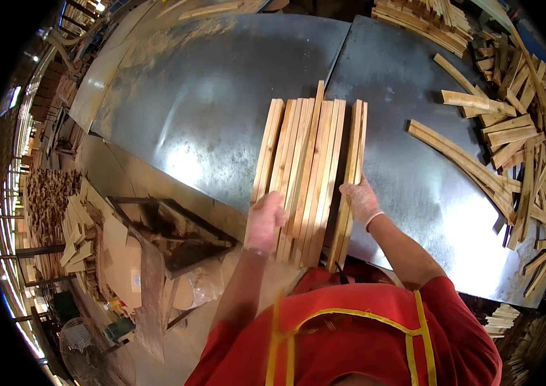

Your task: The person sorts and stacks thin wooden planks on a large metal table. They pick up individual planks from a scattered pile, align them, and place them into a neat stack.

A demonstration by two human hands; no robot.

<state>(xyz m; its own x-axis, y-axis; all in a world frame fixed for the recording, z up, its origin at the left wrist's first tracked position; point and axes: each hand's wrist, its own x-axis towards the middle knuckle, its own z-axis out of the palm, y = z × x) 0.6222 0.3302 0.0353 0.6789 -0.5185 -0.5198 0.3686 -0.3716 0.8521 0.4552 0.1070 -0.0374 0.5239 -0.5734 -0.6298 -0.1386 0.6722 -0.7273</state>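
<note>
Several pale wooden strips lie side by side on the metal tabletop, pointing away from me. One strip rests on top and juts past the far ends. My left hand, in a thin translucent glove, is closed at the left edge, around the leftmost wooden strip, which a narrow gap parts from the bunch. My right hand, gloved too, grips wooden strips standing a little apart on the right. The undersides of the strips and some of my fingertips are hidden.
The grey metal table has a seam and sawdust at its far left. Curved wooden offcuts and a jumbled wood pile fill the right side. Stacked strips sit at the back. A dark-framed triangular opening and a fan are at left.
</note>
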